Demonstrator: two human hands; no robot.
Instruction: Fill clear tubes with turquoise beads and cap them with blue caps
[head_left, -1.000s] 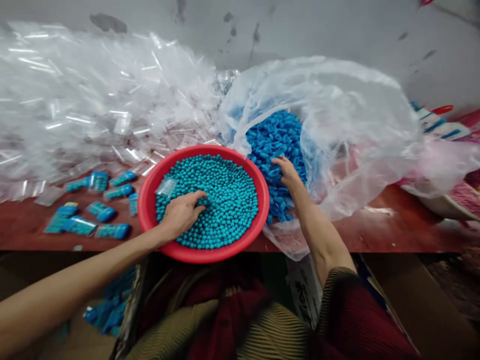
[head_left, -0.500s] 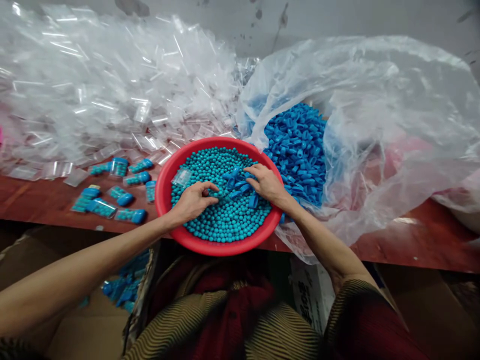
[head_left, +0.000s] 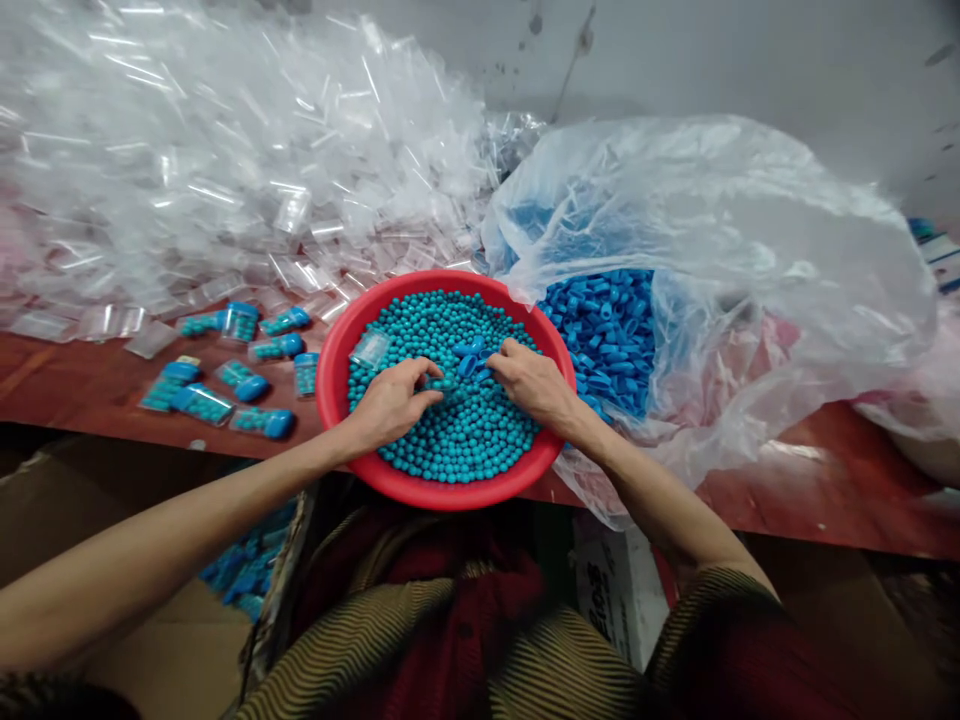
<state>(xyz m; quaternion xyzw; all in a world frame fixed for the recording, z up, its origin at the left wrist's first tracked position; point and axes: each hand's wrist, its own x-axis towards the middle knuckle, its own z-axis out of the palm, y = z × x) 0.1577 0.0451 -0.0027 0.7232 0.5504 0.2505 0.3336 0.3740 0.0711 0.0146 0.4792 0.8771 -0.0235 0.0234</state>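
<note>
Far left of the red basin [head_left: 330,385], a heap of clear plastic tubes [head_left: 225,170] covers the back of the reddish tabletop [head_left: 75,380]. Just left of the basin, a scatter of filled tubes with blue caps [head_left: 225,375] lies on the tabletop in front of that heap. The basin sits at the near edge of the tabletop and is full of small turquoise beads [head_left: 457,445]; one clear empty tube [head_left: 370,349] lies on the beads toward the basin's left side.

Inside the basin, the left hand [head_left: 390,400] rests on the beads with its fingers curled, pinching something small near the basin's middle; what it grips cannot be told. A few loose blue caps [head_left: 469,358] lie on the beads between the two hands. The right hand [head_left: 534,382] lies beside them, fingers bent and fingertips touching the caps.

Right of the basin, touching its rim, a large clear plastic bag [head_left: 750,260] lies open, showing a mass of blue caps [head_left: 604,335] inside.
</note>
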